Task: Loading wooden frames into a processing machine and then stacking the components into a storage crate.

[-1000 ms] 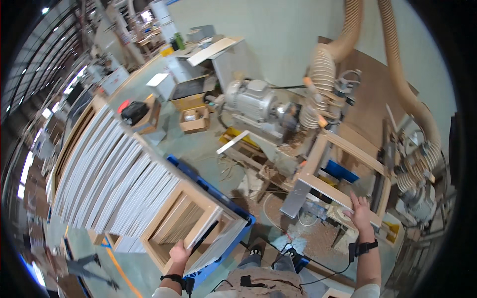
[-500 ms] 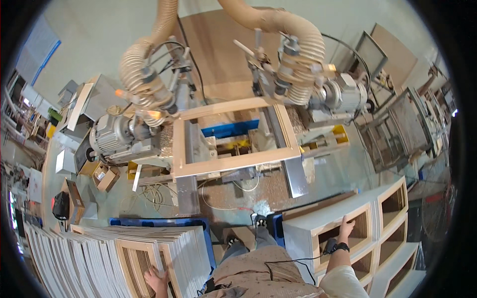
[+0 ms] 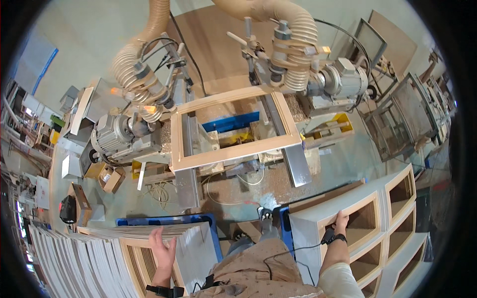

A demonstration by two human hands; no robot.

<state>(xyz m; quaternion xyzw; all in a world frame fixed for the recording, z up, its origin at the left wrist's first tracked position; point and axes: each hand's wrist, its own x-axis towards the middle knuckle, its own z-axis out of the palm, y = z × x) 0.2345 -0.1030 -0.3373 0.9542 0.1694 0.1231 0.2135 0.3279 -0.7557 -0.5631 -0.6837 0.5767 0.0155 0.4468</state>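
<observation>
My left hand (image 3: 163, 251) is raised over the left stack, fingers stretched and apart, holding nothing. Below it stands a dense row of white-edged wooden frames (image 3: 136, 248), packed on edge. My right hand (image 3: 340, 224) is curled over the inner edge of a wooden frame (image 3: 361, 211) in the right stack; its fingertips are partly hidden. Ahead of me, another rectangular wooden frame (image 3: 233, 155) lies flat across two metal rails (image 3: 293, 171) of a machine. Neither hand touches that one.
Two grey motors, left (image 3: 113, 136) and right (image 3: 343, 79), flank the machine under ribbed dust hoses (image 3: 298, 54). A blue pallet (image 3: 213, 233) edges the left stack. Cardboard boxes (image 3: 112, 179) and a metal rack (image 3: 397, 119) stand farther out. A thin cable (image 3: 293, 247) crosses my apron.
My left hand has let go of the stacked frames, risen forward and opened. My right hand stays at the right stack, shifted slightly along the frame. The whole view has moved a little.
</observation>
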